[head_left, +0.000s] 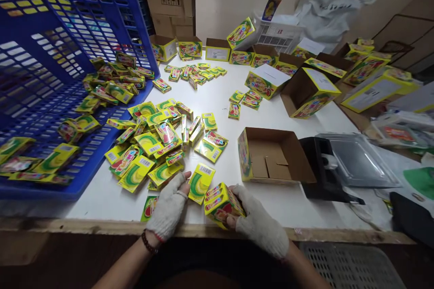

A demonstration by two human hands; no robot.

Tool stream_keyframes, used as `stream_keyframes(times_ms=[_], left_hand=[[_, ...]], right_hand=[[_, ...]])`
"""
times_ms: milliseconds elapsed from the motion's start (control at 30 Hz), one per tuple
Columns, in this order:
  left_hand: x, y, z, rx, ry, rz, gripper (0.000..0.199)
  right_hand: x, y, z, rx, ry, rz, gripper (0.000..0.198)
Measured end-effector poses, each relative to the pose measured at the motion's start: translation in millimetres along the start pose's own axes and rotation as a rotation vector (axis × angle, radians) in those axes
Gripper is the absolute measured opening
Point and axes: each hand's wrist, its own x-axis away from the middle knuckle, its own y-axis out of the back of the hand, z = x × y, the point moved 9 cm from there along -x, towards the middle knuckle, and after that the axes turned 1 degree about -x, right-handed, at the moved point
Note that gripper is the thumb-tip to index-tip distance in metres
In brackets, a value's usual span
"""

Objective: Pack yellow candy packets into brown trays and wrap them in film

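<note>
My right hand (259,221), in a white fingerless glove, grips a stack of small yellow-green printed boxes (224,205) just above the table's front edge. My left hand (169,207), gloved the same way with a beaded bracelet at the wrist, is beside the pile. Its fingers are apart, with their tips close to a flat yellow-green box (201,183); whether they touch it I cannot tell. Under the left hand a further small box (149,208) shows in part. The loose pile of such boxes (145,142) spreads ahead of my left hand.
A blue plastic crate (64,192) lies at the left with more small boxes inside. An open brown carton (271,176) stands right of centre, beside a black device with a clear tray (359,162). Display cartons (264,83) line the back and right of the white table.
</note>
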Motion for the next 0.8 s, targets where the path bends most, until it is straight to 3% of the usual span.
stream_keyframes(times_ms=[67,133,200,267,333,367,500,533,600,667,800], left_hand=[[-0.3,-21.7,7.3,0.345,0.158,0.058,0.041],[4.6,-49.3,14.4,0.505,0.335,0.179,0.035],[14.6,-71.3,20.2,0.433,0.479,0.334,0.028],[23.0,-79.7,20.5,0.150,0.477,0.476,0.027],[22.3,-71.0,10.7,-0.182,0.313,0.489,0.030],[18.6,-60.6,-0.8,-0.342,0.173,0.428,0.030],[15.6,0.2,-67.8,-1.035,-0.459,-0.103,0.017],[15.8,11.8,-75.2,-1.219,-0.531,-0.198,0.016],[8.2,31.8,-73.1,-1.448,-0.521,-0.243,0.018],[1.9,43.0,-67.3,-1.462,-0.520,-0.196,0.018],[10.6,31.0,-73.9,-1.100,-0.697,-0.142,0.026]], right_hand=[[0.8,2.8,16.0,-0.085,0.100,0.041,0.048],[3.8,11.3,31.6,0.025,0.227,-0.021,0.048],[10.3,15.7,48.0,0.269,0.380,-0.111,0.043],[18.1,10.9,61.7,0.441,0.535,-0.140,0.042],[19.8,3.0,63.2,0.473,0.580,-0.089,0.045],[17.4,0.3,59.2,0.469,0.551,-0.062,0.044],[1.1,-6.9,34.3,0.539,0.396,-0.039,0.049],[-2.9,-8.9,29.3,0.561,0.386,-0.045,0.056],[-10.2,-12.8,19.7,0.583,0.368,-0.051,0.069],[-14.0,-15.7,13.9,0.577,0.360,-0.047,0.072],[-5.7,-14.4,23.5,0.535,0.421,-0.051,0.074]])
